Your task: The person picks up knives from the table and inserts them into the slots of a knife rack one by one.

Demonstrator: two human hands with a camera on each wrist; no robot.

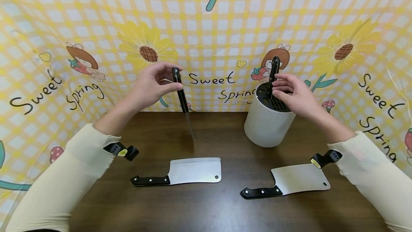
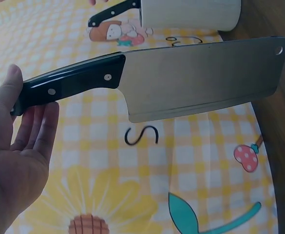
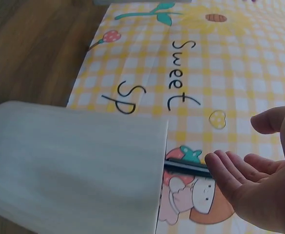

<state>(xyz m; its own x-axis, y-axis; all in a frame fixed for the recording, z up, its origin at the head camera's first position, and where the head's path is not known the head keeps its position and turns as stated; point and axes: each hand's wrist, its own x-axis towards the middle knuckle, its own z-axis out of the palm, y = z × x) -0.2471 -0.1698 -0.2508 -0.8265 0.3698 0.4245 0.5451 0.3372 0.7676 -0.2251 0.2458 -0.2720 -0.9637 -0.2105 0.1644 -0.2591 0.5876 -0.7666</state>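
My left hand (image 1: 152, 85) pinches a cleaver (image 1: 181, 94) near the end of its black riveted handle. The blade points down, edge-on in the head view; the left wrist view shows its broad steel blade (image 2: 200, 80) with a hole at the far corner. My right hand (image 1: 294, 92) is beside the black handle of a knife (image 1: 274, 69) standing in the white knife block (image 1: 268, 128). In the right wrist view its thumb is spread away from the fingers, near the knife handle (image 3: 188, 167); contact is unclear. That knife's blade is hidden in the block.
Two more cleavers lie flat on the brown wooden table (image 1: 154, 210): one at centre left (image 1: 194, 171), another at the right (image 1: 299, 180), under the right wrist. A yellow checked cloth (image 1: 212, 38) with printed flowers hangs behind the table.
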